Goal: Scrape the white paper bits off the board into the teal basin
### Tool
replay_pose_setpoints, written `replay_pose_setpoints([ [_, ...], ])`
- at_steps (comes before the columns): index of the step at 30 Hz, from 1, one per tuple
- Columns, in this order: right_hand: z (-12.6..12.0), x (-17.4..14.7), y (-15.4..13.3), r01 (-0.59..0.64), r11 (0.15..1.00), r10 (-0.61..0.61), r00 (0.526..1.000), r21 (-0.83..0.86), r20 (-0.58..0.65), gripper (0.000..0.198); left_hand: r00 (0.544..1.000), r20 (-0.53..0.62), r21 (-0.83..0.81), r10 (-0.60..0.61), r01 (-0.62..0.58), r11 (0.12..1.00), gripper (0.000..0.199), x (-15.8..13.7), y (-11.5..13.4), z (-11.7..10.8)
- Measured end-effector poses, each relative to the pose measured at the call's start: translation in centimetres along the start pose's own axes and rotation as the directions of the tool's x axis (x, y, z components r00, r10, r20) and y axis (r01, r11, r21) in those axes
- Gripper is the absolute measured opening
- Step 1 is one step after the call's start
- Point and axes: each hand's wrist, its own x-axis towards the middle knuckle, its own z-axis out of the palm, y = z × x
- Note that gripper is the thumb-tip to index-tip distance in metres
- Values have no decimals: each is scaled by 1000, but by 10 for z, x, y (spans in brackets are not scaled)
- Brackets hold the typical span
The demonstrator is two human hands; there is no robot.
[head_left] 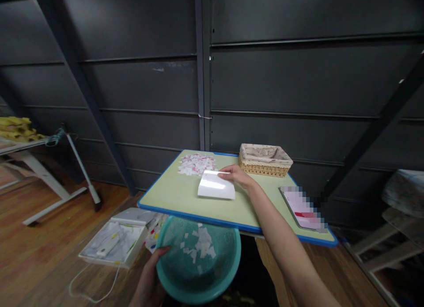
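My right hand [236, 175] grips a glossy white curved sheet [216, 185] by its upper right edge, over the yellow-green table top [165, 190]. Behind the sheet lies a pile of small paper scraps [196, 163], white with bits of pink and red. Below the table's near edge, my left hand [154, 271] is closed on the left rim of a teal plastic basin [223, 291]. Loose white paper pieces [203, 243] lie inside the basin. The fingers of my left hand are partly hidden by the rim.
A cloth-lined wicker basket [265, 168] stands at the table's back right. A flat tablet-like device [300, 210], partly blurred, lies near the right edge. On the floor at left sits an open white box [114, 247] with a corded white device [108, 245]. A dark panelled wall rises behind.
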Motion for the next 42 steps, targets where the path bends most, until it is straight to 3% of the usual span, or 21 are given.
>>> replay_pose_setpoints([
  [2, -11, 2, 4, -32, 999, 25, 979, -27, -203, 35, 1000, -11, -6, 2, -2, 1000, 39, 0, -1, 0],
  [4, -22, 3, 9, -96, 993, 70, 946, -68, -317, 32, 1000, -14, -8, -4, 4, 1000, 41, 0, -1, 0],
  [7, -31, 3, 14, -165, 976, 100, 918, -140, -383, 28, 1000, 2, -5, -14, 14, 1000, 40, 0, 0, 0],
  [10, -29, 2, 15, -178, 955, 78, 923, -237, -377, 26, 1000, -9, 9, -13, 14, 1000, 39, -2, 1, 2],
  [15, -22, 2, 14, -107, 937, 24, 970, -333, -242, 27, 1000, -27, 30, 4, -3, 1000, 41, -3, 1, 3],
  [20, -11, 1, 12, -78, 975, 72, 997, -210, -37, 28, 999, 24, 25, 39, -39, 999, 37, -1, -2, 0],
  [26, 24, -2, 5, -35, 999, 37, 962, -9, 269, 36, 1000, -1, -2, 1, -1, 1000, 41, 2, -2, -1],
  [29, 32, -1, 5, -44, 997, 22, 938, 57, 347, 43, 1000, -7, -18, -4, 3, 1000, 46, 0, -1, 1],
  [31, 29, 2, 8, -50, 993, 21, 967, 107, 254, 48, 1000, -24, -26, -10, 9, 1000, 51, -1, 0, 1],
  [33, 20, 8, 12, -6, 994, 7, 1000, 113, -6, 50, 999, -32, -29, -27, 26, 999, 54, -2, 0, 1],
  [34, 14, 10, 15, 24, 997, -10, 984, 78, -177, 50, 999, -34, -31, -40, 39, 999, 55, -2, 0, 0],
  [36, 0, 13, 20, 30, 997, -60, 872, -70, -485, 47, 999, -14, -39, -51, 50, 998, 58, 0, -1, -2],
  [37, -7, 13, 22, -9, 986, -90, 816, -169, -571, 45, 999, 1, -43, -50, 50, 998, 59, 1, -2, -3],
  [39, -20, 11, 25, -113, 939, -135, 746, -323, -652, 40, 999, 21, -50, -29, 30, 998, 63, 3, -4, -5],
  [42, -33, 6, 26, -214, 875, -161, 718, -435, -678, 35, 999, 27, -60, -17, 19, 998, 69, 6, -6, -7],
])
